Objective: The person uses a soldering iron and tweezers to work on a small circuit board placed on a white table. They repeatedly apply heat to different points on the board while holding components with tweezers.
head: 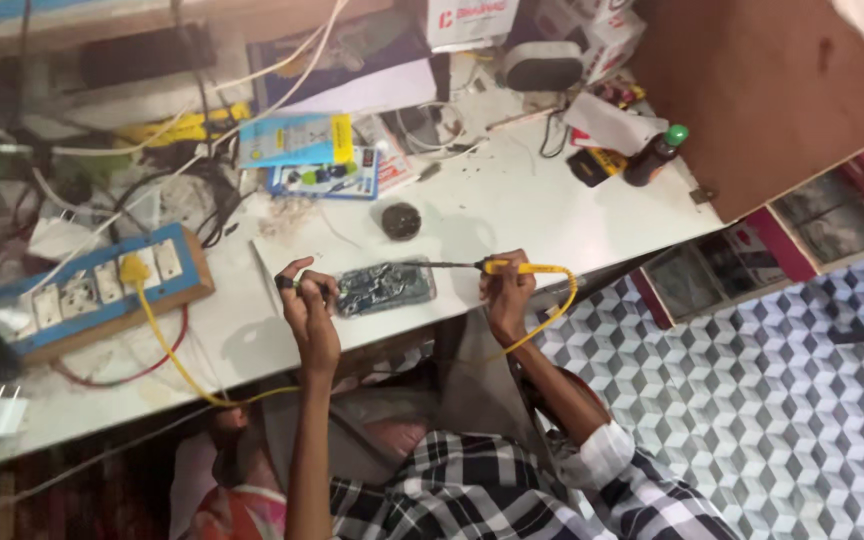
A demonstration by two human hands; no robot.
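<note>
Opened phone (385, 287) lies at bench (552, 215) front edge, left hand (307, 300) pinching tweezers (304, 287) beside it, right hand (505, 290) gripping soldering iron (497, 267) tip-inward for reach.

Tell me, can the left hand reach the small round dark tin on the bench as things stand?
Probably yes. The left hand is beside the opened phone, and the bare white bench between it and the round tin shows nothing in the way.
</note>
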